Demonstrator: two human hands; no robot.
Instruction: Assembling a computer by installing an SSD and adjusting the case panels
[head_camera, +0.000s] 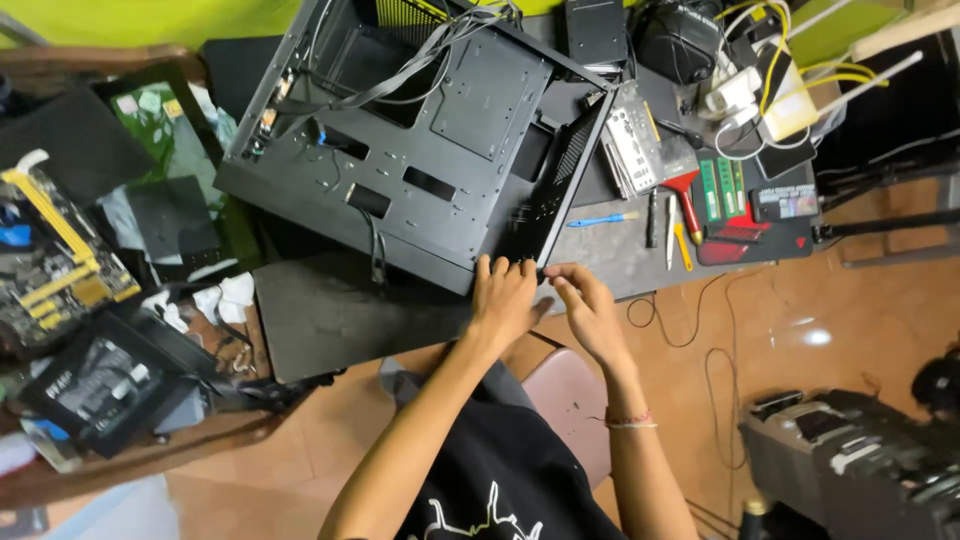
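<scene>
Touching computer case (420, 130) corner, left fingers (497, 268) on edge

Yellow-slotted motherboard (55, 265) at far left, a boxed black power unit (100, 385) below it. Crumpled white tissue (230, 297) near bench (330, 315) edge. Right side: red-handled tool (686, 200), blue pen-like tool (605, 219), green memory sticks (722, 188), white and yellow cables (765, 75). Terracotta tile floor (850, 310).
</scene>
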